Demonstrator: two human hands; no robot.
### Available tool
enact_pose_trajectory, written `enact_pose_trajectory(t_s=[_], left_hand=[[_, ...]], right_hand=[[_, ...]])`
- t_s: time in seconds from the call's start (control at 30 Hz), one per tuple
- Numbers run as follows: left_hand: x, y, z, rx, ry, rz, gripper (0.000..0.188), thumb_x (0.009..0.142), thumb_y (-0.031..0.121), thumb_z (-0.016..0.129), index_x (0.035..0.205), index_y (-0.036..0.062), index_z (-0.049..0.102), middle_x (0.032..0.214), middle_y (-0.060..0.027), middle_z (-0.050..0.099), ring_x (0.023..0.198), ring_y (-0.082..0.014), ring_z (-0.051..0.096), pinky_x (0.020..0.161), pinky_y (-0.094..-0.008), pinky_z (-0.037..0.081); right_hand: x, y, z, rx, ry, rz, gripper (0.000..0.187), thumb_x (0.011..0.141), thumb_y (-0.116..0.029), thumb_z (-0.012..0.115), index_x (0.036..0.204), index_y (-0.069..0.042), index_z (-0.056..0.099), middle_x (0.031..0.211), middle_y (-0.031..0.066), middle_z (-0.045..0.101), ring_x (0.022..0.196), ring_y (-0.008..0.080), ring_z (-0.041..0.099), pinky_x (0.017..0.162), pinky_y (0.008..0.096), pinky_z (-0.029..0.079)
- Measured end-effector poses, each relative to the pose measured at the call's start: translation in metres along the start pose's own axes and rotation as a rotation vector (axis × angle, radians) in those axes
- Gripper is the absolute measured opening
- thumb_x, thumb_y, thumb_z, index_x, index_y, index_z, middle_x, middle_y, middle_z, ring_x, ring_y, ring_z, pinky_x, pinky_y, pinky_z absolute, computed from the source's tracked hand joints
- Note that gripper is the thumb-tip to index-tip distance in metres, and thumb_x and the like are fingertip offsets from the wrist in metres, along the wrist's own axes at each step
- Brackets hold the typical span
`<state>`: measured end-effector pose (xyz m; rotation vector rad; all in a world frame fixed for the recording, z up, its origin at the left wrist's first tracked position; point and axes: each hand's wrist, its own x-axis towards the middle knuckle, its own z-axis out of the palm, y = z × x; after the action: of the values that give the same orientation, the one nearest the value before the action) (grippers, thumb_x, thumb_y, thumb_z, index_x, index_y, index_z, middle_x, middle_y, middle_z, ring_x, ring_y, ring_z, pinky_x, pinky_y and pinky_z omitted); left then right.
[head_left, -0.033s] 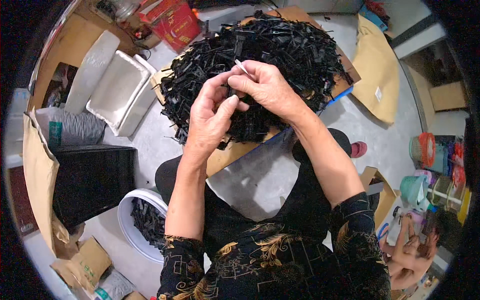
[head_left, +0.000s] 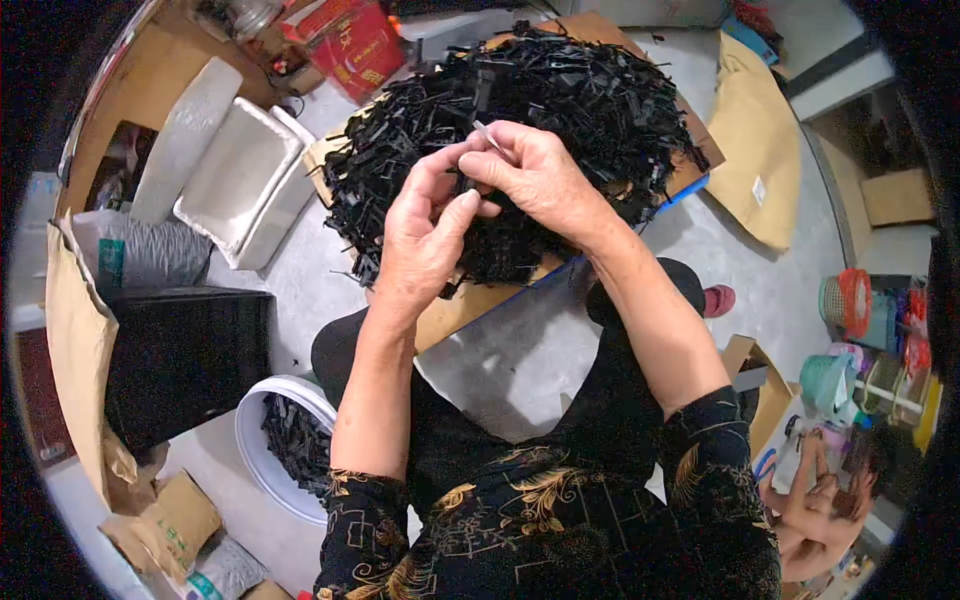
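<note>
My two hands meet over the near side of a large heap of small black plastic pieces (head_left: 590,90). A slim, pale, blade-like tool (head_left: 487,132) is pinched between the thumb and fingers of my right hand (head_left: 545,185), its light end sticking out toward the far side. My left hand (head_left: 425,235) is curled closed just beside it, thumb against the fingers. Something dark shows between the fingertips, but I cannot tell whether it is a held piece or the heap behind. Under the heap lies a cardboard sheet (head_left: 470,312) on a blue-edged support.
A white bucket (head_left: 250,450) holding black pieces stands by my left leg. Left are a white foam box (head_left: 228,175), a black panel (head_left: 185,365) and sacks. A tan sack (head_left: 755,150) lies right of the heap. Another person (head_left: 825,500) is at lower right, near baskets (head_left: 828,380).
</note>
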<state>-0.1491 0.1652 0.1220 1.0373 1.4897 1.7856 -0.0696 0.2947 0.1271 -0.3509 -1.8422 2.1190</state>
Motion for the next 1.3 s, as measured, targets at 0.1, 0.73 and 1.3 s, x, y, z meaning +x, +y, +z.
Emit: enact_pose_trajectory(t_s=[0.1,0.73,1.3], left_hand=[[0.000,0.007,0.000,0.011,0.037,-0.019,0.039,0.089,0.006,0.051,0.127,0.0027,0.042,0.105,-0.0078,0.060,0.075,-0.0071,0.057,0.056,-0.0177,0.042],[0.003,0.002,-0.002,0.094,0.217,-0.102,0.036,0.089,0.012,0.055,0.124,0.0075,0.048,0.080,0.0013,0.057,0.056,-0.0011,0.045,0.044,-0.0152,0.035],[-0.003,-0.003,-0.010,0.609,0.250,0.322,0.034,0.082,-0.006,0.052,0.114,0.0046,0.056,0.102,-0.0127,0.062,0.089,-0.0176,0.063,0.077,-0.0272,0.048]], right_hand=[[-0.004,-0.002,0.008,0.001,0.041,0.011,0.021,0.091,-0.023,0.056,0.097,-0.003,0.057,0.070,-0.0036,0.050,0.064,0.0047,0.050,0.051,0.0171,0.039],[-0.007,0.005,0.020,-0.013,0.014,0.102,0.036,0.095,-0.028,0.044,0.125,-0.008,0.044,0.058,-0.0072,0.038,0.045,0.0014,0.030,0.038,0.0175,0.023],[0.000,0.025,0.029,-0.258,0.050,-0.231,0.027,0.094,-0.011,0.045,0.119,-0.003,0.049,0.076,-0.0042,0.047,0.064,0.0022,0.040,0.056,0.0191,0.037]])
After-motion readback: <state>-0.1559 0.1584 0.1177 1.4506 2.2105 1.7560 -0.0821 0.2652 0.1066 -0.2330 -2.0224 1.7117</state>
